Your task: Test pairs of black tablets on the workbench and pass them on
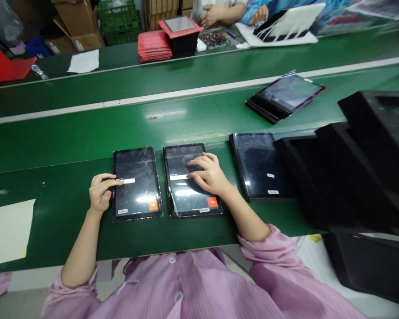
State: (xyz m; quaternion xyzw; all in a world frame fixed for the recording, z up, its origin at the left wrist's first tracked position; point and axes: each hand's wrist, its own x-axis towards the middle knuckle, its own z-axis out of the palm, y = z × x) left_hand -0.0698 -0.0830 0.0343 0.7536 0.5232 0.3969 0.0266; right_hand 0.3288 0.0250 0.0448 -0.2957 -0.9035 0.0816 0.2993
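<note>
Two tablets lie side by side on the green bench in front of me, their screens lit with a white bar and an orange square. On the left tablet [138, 166], a finger of my left hand [100, 192] reaches over the edge to the white bar. My right hand [210, 174] is over the right tablet [189, 204], its fingers apart and a fingertip at the white bar. Neither hand holds anything. Right of them rests a stack of dark tablets [256, 164] with small white labels.
Black trays [332, 173] are piled at the right. Further back, more tablets [289, 93] lie stacked askew on the green surface. A paper sheet [11, 230] is at the left. Across the bench, red pouches [154, 44] stand near two other people's hands.
</note>
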